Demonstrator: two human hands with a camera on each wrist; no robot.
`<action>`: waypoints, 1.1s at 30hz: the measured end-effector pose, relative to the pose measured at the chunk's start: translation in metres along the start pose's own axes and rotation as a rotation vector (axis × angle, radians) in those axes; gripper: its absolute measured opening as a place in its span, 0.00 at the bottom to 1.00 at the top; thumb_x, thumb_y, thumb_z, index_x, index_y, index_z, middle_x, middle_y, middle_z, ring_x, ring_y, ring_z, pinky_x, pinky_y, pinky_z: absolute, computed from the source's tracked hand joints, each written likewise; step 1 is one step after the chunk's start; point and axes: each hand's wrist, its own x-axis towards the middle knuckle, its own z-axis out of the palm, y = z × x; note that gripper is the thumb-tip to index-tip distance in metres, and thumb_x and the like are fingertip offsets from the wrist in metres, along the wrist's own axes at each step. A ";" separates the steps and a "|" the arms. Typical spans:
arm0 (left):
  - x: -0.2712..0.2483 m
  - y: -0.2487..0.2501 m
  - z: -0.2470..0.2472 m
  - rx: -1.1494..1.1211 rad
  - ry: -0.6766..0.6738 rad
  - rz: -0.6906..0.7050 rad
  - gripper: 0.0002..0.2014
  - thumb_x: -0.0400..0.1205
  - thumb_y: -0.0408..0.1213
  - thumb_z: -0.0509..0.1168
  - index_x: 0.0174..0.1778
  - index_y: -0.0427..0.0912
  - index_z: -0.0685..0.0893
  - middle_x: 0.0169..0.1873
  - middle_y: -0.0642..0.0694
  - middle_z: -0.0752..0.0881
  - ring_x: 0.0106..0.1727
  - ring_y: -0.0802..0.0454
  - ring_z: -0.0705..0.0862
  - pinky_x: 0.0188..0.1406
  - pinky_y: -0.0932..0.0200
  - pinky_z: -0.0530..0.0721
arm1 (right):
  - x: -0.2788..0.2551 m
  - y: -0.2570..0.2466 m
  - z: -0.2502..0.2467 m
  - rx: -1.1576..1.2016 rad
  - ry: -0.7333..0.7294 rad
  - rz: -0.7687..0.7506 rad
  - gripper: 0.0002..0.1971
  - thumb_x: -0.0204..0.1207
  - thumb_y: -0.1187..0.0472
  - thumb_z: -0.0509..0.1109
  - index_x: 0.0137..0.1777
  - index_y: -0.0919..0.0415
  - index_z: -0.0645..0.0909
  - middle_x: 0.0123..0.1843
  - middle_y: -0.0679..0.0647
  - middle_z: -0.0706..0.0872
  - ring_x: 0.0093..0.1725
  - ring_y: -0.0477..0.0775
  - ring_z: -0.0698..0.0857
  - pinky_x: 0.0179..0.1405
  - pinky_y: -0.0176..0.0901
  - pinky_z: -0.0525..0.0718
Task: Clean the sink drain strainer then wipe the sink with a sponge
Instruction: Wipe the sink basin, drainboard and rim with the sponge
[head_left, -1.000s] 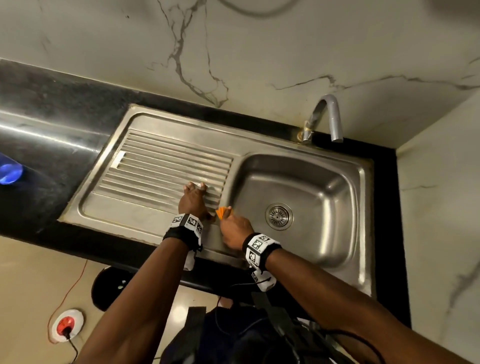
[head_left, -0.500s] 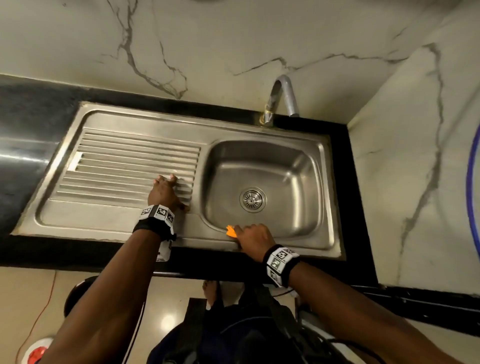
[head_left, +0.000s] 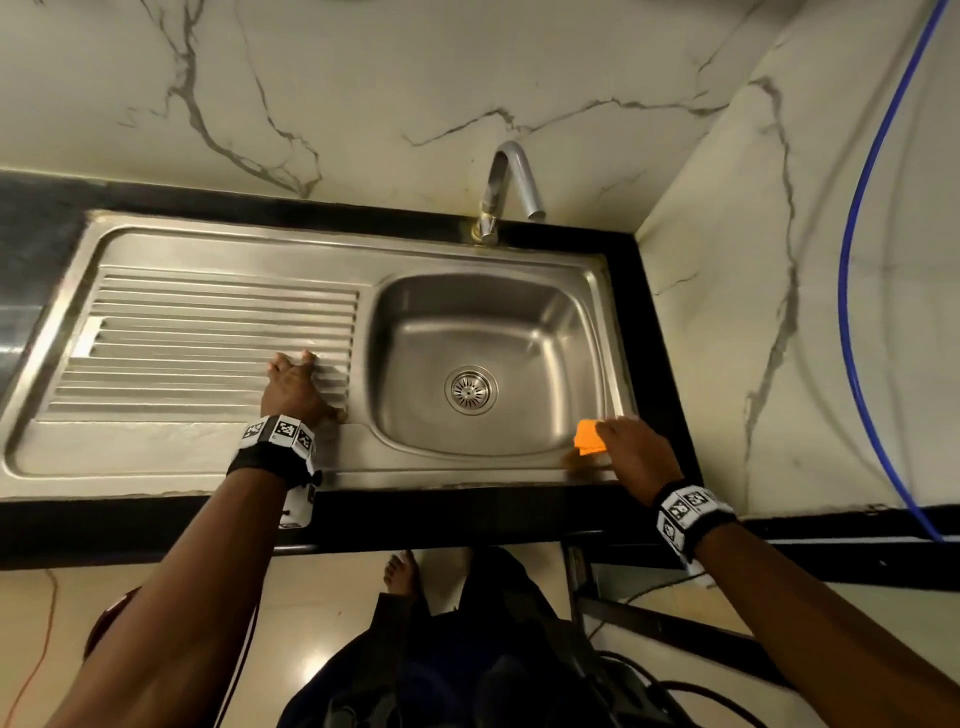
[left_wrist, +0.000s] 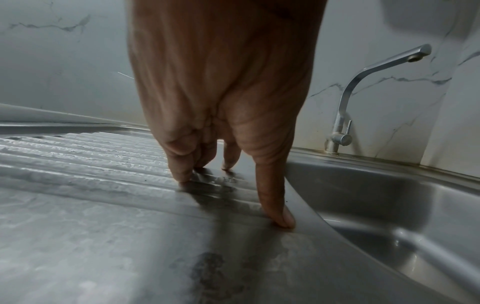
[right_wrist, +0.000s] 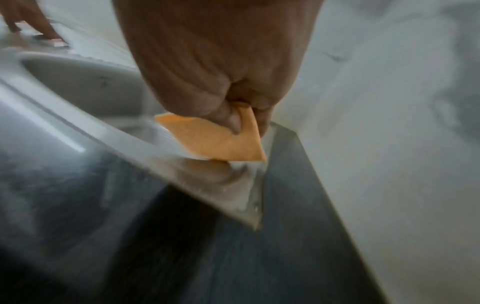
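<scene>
A steel sink has a ribbed drainboard on the left and a basin on the right. The round drain strainer sits in the basin floor. My right hand pinches a thin orange sponge against the sink's front right rim, at the corner. My left hand rests on the drainboard beside the basin, its fingertips pressed on the metal and holding nothing.
A chrome tap stands behind the basin against the marble wall. A black counter borders the sink, with a marble side wall on the right and a blue hose running down it. My foot shows below.
My right hand has slid the orange sponge rightward along the sink's front rim, from the drainboard edge to the front right corner. The left hand has stayed on the drainboard.
</scene>
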 end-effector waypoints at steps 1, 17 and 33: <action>0.000 0.001 0.000 0.001 -0.006 -0.003 0.62 0.55 0.48 0.87 0.83 0.41 0.62 0.76 0.24 0.64 0.79 0.27 0.62 0.77 0.38 0.72 | -0.010 0.004 0.016 0.046 0.013 0.045 0.24 0.76 0.63 0.52 0.68 0.64 0.80 0.64 0.63 0.84 0.62 0.69 0.84 0.56 0.60 0.86; 0.004 0.003 -0.001 0.067 -0.043 -0.021 0.60 0.57 0.49 0.87 0.83 0.42 0.62 0.78 0.24 0.63 0.80 0.26 0.61 0.78 0.37 0.69 | -0.017 -0.121 0.006 0.391 0.054 -0.104 0.19 0.51 0.64 0.62 0.42 0.63 0.85 0.42 0.61 0.89 0.37 0.68 0.87 0.33 0.50 0.84; -0.010 0.047 -0.006 0.105 0.003 0.049 0.27 0.77 0.33 0.66 0.74 0.38 0.76 0.65 0.23 0.78 0.68 0.24 0.77 0.67 0.40 0.79 | 0.086 -0.281 -0.051 0.679 -0.166 -0.080 0.24 0.77 0.63 0.62 0.74 0.55 0.69 0.63 0.65 0.84 0.60 0.69 0.85 0.59 0.57 0.81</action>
